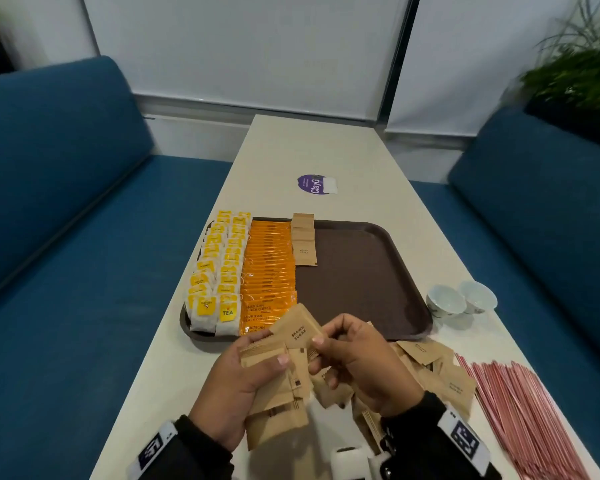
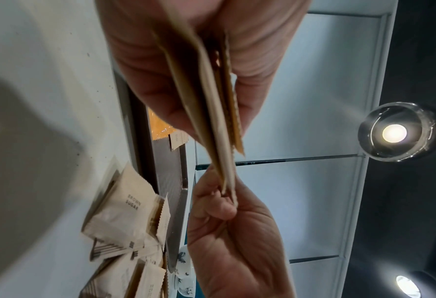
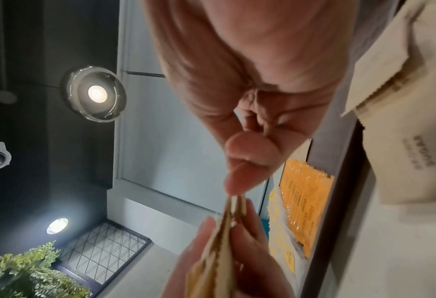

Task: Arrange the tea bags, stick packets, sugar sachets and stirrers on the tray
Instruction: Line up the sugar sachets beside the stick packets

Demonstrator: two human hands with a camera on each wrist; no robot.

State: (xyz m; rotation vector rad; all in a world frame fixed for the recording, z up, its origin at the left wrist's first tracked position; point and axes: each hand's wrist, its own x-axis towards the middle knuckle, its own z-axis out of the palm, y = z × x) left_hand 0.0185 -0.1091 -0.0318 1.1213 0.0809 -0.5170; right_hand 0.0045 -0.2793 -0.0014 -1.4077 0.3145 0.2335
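Head view: two hands (image 1: pixel 291 368), two cups (image 1: pixel 461 299).

Blue sofas (image 1: pixel 66 209) flank a long pale table (image 1: pixel 326 150); white blinds (image 1: pixel 243 53) behind, plants (image 1: pixel 579 64) right.

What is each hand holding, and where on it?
Left hand grips a stack of brown sugar sachets across its middle; right hand pinches the top sachet's edge.

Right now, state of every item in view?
tea bags: two rows on tray
coffee stick packets: rowed on tray
tray: right part bare
sugar sachets: loose pile on table
left hand: grips sachet stack
right hand: pinches a sachet
stirrers: on table
cups: empty
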